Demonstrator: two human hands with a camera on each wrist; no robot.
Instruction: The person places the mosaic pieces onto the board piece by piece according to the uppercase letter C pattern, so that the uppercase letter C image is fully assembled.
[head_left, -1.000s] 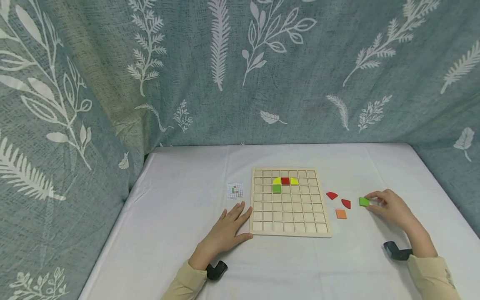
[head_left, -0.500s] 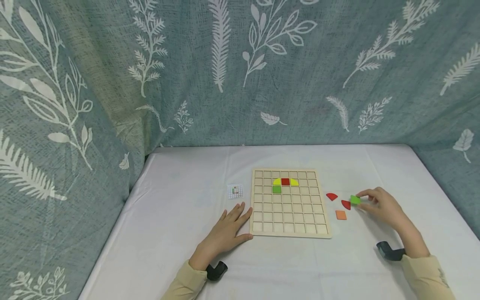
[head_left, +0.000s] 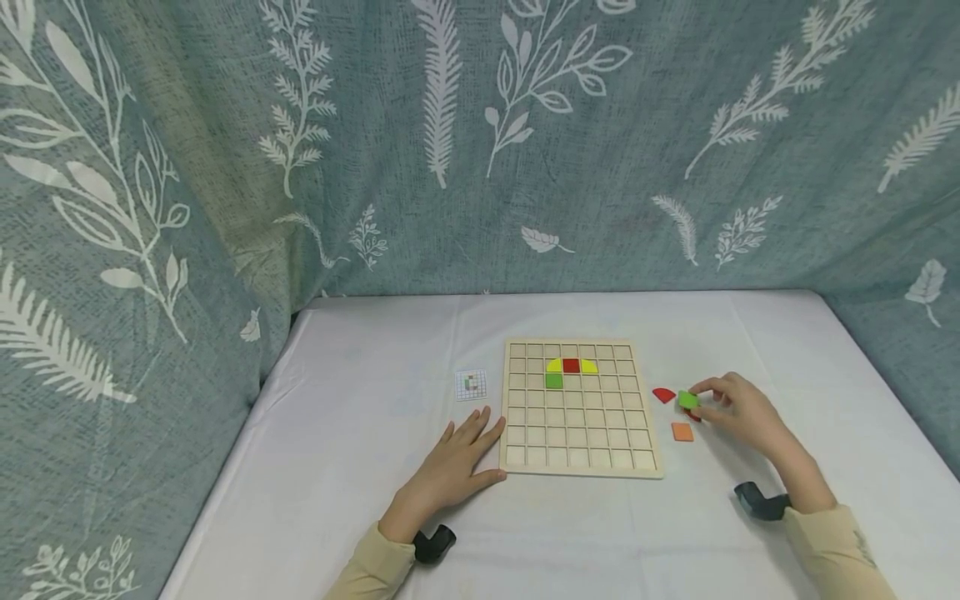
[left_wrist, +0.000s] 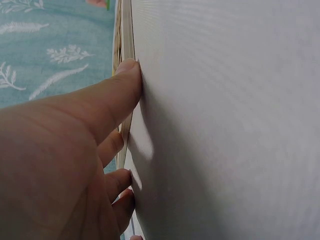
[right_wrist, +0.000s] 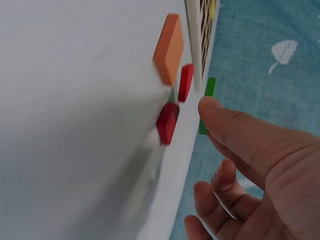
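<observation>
We pinch the green square tile (head_left: 687, 400) in the right hand (head_left: 738, 412), lifted just right of the wooden grid board (head_left: 579, 407). Keep it level (edges parallel to cells). The flat, open left hand (head_left: 457, 458) steadies the board.

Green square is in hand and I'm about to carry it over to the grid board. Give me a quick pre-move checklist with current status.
1. Grip on the green square: ok, the right hand pinches it between thumb and fingers, clear of the cloth.
2. Board steadied: ok, the left hand lies flat against its left edge.
3. Free cells: ok, only the yellow, red, yellow row and one placed green tile are filled.
4. Path to board: ok, though a red quarter piece lies beneath it.
5. Pattern card readable: cannot tell, too small.
6. Orange square out of the way: ok.
</observation>
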